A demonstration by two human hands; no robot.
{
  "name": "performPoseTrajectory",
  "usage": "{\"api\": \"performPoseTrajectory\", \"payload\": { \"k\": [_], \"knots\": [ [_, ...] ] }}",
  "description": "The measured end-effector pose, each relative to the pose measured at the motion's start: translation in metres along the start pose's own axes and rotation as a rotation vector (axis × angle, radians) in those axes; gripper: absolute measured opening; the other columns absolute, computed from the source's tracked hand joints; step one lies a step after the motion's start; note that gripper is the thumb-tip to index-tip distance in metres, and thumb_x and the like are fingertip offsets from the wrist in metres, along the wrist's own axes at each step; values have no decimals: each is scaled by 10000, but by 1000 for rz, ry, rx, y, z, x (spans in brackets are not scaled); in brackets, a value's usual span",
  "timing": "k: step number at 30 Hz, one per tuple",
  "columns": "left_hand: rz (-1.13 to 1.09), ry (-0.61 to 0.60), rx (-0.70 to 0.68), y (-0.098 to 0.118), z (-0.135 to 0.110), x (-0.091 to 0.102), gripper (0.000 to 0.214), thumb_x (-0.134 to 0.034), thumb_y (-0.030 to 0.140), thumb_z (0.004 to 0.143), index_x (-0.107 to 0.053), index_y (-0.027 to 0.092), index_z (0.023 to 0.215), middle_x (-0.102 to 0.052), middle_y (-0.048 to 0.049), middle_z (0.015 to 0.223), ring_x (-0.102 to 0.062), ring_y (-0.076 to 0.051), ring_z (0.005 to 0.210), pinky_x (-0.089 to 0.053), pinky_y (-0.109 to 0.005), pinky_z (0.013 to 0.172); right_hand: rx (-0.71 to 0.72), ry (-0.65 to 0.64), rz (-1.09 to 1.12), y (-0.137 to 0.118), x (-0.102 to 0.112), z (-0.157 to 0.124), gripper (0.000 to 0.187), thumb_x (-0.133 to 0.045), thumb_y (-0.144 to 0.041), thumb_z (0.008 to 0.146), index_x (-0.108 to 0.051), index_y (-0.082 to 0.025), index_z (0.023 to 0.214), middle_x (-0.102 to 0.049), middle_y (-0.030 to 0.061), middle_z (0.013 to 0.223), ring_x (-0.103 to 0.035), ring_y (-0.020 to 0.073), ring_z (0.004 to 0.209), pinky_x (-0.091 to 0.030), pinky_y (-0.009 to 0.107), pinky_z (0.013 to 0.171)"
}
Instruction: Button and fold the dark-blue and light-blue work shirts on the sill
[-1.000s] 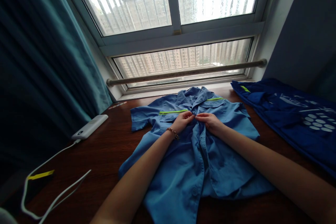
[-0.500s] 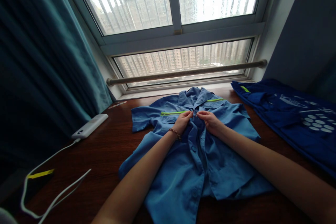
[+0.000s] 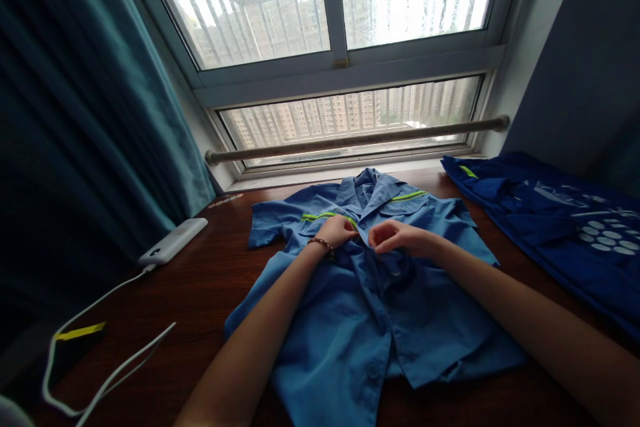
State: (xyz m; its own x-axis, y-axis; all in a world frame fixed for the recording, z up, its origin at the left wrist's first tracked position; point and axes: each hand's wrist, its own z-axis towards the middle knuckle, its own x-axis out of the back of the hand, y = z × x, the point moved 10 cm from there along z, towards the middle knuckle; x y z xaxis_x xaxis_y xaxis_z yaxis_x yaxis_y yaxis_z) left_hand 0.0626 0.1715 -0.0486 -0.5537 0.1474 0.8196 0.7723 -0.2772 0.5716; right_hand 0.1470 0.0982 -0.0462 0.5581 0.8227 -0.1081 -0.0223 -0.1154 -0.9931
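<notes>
Covering part of the bench [image 3: 210, 273], a blue shirt [image 3: 345, 300] lies face up under the left hand [image 3: 336, 232] and the right hand [image 3: 400, 238]; the left one touches its front with bent fingers; the right one is curled just beside it; I can't tell if either pinches cloth; one top button [image 3: 363, 225] between the hands looks done up; below them the two sides lie apart, so the bottom button [image 3: 373, 370] seems not done yet.

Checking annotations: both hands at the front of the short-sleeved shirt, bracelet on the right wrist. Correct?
Wrong side: in the head view, the bracelet is on the left wrist. The rest stands: left hand and right hand at the front of the short-sleeved shirt.
</notes>
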Motion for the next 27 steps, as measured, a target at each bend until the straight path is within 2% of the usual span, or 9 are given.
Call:
{"api": "performPoseTrajectory", "payload": {
  "k": [2, 4, 7, 10, 14, 18, 20, 22, 27],
  "knots": [
    [-177, 88, -4, -2, 3, 2, 35, -612, 175, 570, -637, 154, 582, -591, -4, 546, -516, -117, 524, -349, -206, 488, -21, -69, -171, 9, -21, 5, 162, -669, -194, 600, -595, -125, 727, -576, -26, 654, -506, 68, 581, -382, 157, 540],
    [-359, 109, 43, -8, 5, -5, 54, -605, 162, 584, -626, 137, 627, -577, 4, 539, -512, -104, 501, -375, -202, 486, -14, -99, -326, 15, -34, 9, 183, -659, -206, 619, -610, -127, 776, -587, -18, 688, -518, 79, 614, -401, 169, 573],
    [-493, 78, 100, -12, 6, -19, 182, -555, 280, 688, -584, 124, 600, -492, 28, 451, -464, -85, 415, -382, -206, 442, 24, -92, -451, 18, -41, 11, 202, -630, -250, 663, -618, -122, 820, -598, -3, 703, -531, 91, 625, -414, 177, 573],
    [-494, 101, 69, -8, 5, -21, 256, -599, 374, 662, -587, 122, 622, -512, 22, 484, -463, -88, 420, -372, -208, 421, 77, -56, -520, 12, -40, 12, 218, -590, -311, 708, -637, -118, 800, -604, 3, 678, -521, 92, 593, -394, 176, 534],
    [-554, 136, 14, -2, 3, -17, 244, -685, 326, 569, -611, 106, 643, -569, -3, 570, -488, -94, 498, -371, -208, 469, 168, 134, -520, 0, -16, 13, 268, -518, -350, 762, -646, -118, 720, -608, 12, 615, -529, 107, 546, -388, 196, 507],
    [-745, 27, 58, -1, 3, -26, 229, -672, 309, 570, -581, 100, 548, -500, 23, 481, -413, -60, 443, -308, -197, 447, 281, 663, -683, -19, 41, -5, 215, -525, -307, 756, -621, -155, 638, -587, 8, 563, -528, 122, 530, -394, 223, 530],
    [-847, -21, 103, -2, 2, -32, 246, -668, 327, 571, -573, 103, 536, -478, 31, 457, -387, -51, 418, -292, -196, 434, 357, 839, -831, -30, 53, -19, 115, -565, -254, 728, -633, -174, 680, -600, 16, 634, -532, 133, 591, -400, 238, 580],
    [-900, -43, 120, -1, 1, -36, 258, -679, 338, 556, -574, 103, 542, -480, 30, 456, -389, -50, 414, -293, -195, 431, 416, 851, -912, -34, 52, -22, 91, -557, -213, 733, -643, -188, 750, -607, 30, 731, -539, 142, 657, -412, 253, 631],
    [-898, -14, 104, -1, 1, -35, 282, -695, 357, 539, -568, 106, 524, -469, 29, 439, -395, -50, 406, -302, -192, 422, 457, 725, -992, -33, 38, -15, 168, -503, -186, 775, -653, -206, 849, -594, 50, 839, -543, 148, 722, -428, 276, 693]
  ]
}}
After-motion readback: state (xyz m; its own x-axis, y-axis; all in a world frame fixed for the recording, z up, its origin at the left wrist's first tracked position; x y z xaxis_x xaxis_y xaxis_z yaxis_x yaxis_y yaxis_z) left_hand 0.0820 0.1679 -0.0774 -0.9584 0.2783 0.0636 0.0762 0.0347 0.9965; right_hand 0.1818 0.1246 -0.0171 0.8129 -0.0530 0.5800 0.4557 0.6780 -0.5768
